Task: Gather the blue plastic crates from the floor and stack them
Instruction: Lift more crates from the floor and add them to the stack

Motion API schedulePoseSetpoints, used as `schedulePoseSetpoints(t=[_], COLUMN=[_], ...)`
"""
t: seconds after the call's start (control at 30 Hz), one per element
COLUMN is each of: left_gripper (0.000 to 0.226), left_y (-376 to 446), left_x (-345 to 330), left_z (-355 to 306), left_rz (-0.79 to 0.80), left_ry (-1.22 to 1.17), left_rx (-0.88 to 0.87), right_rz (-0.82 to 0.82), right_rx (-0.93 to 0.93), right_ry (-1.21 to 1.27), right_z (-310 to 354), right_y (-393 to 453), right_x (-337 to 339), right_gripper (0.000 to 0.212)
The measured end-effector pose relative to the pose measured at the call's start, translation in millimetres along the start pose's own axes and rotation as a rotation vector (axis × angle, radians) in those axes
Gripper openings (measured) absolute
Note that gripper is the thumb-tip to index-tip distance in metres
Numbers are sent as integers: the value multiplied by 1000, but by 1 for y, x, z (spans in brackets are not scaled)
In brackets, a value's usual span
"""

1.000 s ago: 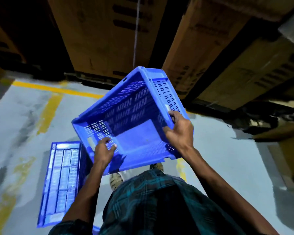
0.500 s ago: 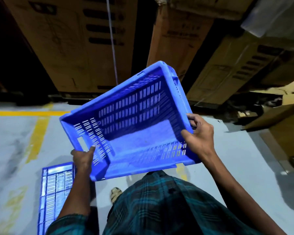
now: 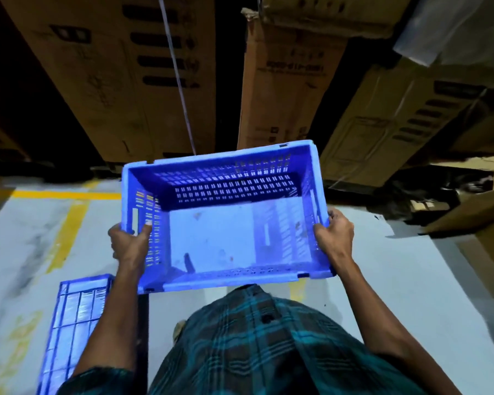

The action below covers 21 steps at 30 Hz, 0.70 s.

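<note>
Blue crate [image 3: 223, 235] now level, was tilted; both hands' grip unchanged.

Single head-worn view, angled forward and steeply down, close above the floor [image 3: 411, 280] and cartons [image 3: 283, 89].

Crate [image 3: 226, 240]: smooth blue plastic, slotted walls. Boxes [image 3: 120, 81]: matt brown cardboard. Floor [image 3: 397, 280]: smooth painted grey, scuffed. Shirt [image 3: 254, 352]: checked cloth.

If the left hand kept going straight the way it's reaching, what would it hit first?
The left hand already grips the slotted left wall of the blue plastic crate it holds, so that wall blocks it at once; beyond, probably the brown cardboard boxes.
</note>
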<state>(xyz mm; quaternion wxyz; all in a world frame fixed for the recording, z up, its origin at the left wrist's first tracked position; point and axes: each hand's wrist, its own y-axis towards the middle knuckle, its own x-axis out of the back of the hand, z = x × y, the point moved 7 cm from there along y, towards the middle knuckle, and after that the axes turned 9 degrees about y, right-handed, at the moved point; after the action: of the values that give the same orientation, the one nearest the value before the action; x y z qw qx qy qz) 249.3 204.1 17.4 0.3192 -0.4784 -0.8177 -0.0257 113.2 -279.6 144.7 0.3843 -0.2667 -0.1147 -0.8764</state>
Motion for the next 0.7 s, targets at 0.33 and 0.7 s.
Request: schedulePoseSetpoints(t=[0.33,0.7], left_gripper=[75,54], left_y=[42,167], left_x=[-63,-137], left_z=[-16,-29], left_rz=[119,299], left_ry=[70,96], left_rx=[41,93], right_rz=[81,122], right_rx=[-215,-524], right_ry=[-128,-196], right_z=[-51,-113], right_y=[74,148], right_x=[-36,-170], right_gripper=[32,30])
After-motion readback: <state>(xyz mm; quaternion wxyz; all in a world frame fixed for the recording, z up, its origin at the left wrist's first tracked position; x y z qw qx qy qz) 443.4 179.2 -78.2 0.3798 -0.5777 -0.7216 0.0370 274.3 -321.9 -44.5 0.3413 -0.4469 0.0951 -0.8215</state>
